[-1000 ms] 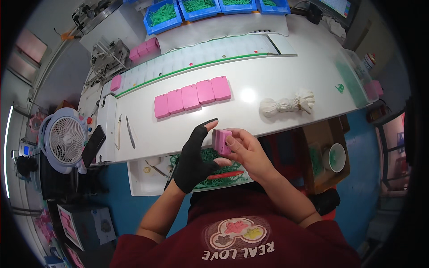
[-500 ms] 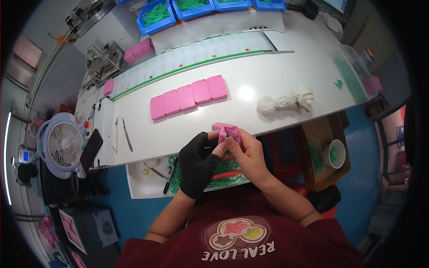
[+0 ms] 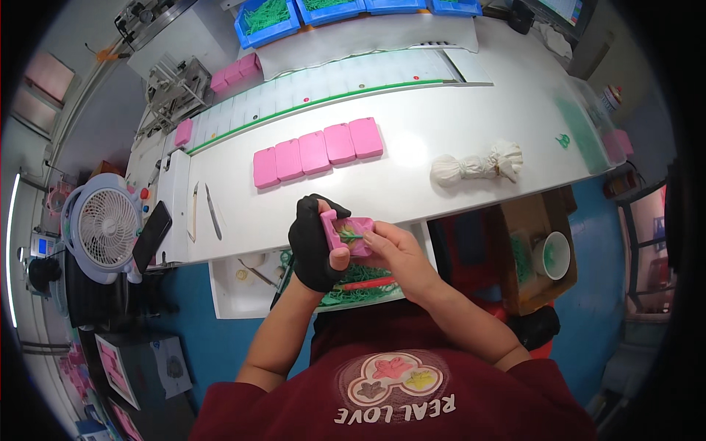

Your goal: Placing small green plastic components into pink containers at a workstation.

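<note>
Over the table's front edge, my left hand (image 3: 310, 246), in a black glove with bare fingertips, is wrapped round a pink silicone mold (image 3: 329, 223). The mold's hollow faces up, and a slim green plastic piece (image 3: 348, 237) lies across it. My bare right hand (image 3: 404, 259) has its thumb and fingers pinched at the mold's right side, on the end of the green piece. The fingertips partly cover that end. Beyond my hands, several pink molds (image 3: 314, 152) lie side by side in a slanted row on the white table.
A white cloth bundle (image 3: 478, 167) lies to the right. Two slim tools (image 3: 212, 212) rest at the left, near a fan (image 3: 107, 226) and a phone (image 3: 152, 237). Below the edge, an open drawer (image 3: 228, 294) holds green pieces. Blue bins (image 3: 266, 33) stand at the back.
The pink mold was bent and squeezed between both hands; now it has its flat shape, hollow up, with the green piece showing. My left hand has turned and moved slightly left.
</note>
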Motion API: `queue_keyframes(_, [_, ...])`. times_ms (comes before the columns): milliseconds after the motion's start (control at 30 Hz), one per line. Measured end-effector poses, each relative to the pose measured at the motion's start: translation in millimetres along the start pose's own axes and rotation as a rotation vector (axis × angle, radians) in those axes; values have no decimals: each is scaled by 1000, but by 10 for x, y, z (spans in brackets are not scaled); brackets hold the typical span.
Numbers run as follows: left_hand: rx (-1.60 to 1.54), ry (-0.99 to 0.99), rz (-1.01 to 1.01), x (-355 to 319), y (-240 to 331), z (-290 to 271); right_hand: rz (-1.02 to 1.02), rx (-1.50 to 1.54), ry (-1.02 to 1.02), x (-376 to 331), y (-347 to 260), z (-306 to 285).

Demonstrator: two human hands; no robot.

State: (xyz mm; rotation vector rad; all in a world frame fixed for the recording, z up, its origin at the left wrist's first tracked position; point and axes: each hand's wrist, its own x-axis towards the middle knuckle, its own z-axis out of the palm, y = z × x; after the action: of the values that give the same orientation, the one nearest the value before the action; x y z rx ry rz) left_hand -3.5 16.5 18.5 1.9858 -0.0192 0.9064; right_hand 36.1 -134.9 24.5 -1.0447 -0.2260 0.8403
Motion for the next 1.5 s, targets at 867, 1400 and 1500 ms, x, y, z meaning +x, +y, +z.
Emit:
queue_keyframes(867, [149, -304, 0, -47, -115, -198, 85, -546, -75, 61, 46, -303])
queue_keyframes(1400, [-1058, -428, -807, -76, 38, -348, -631, -867, -276, 108, -258, -279])
queue_keyframes(1500, [-1459, -540, -824, -119, 59, -322, -594, -843, -351, 125, -292, -262])
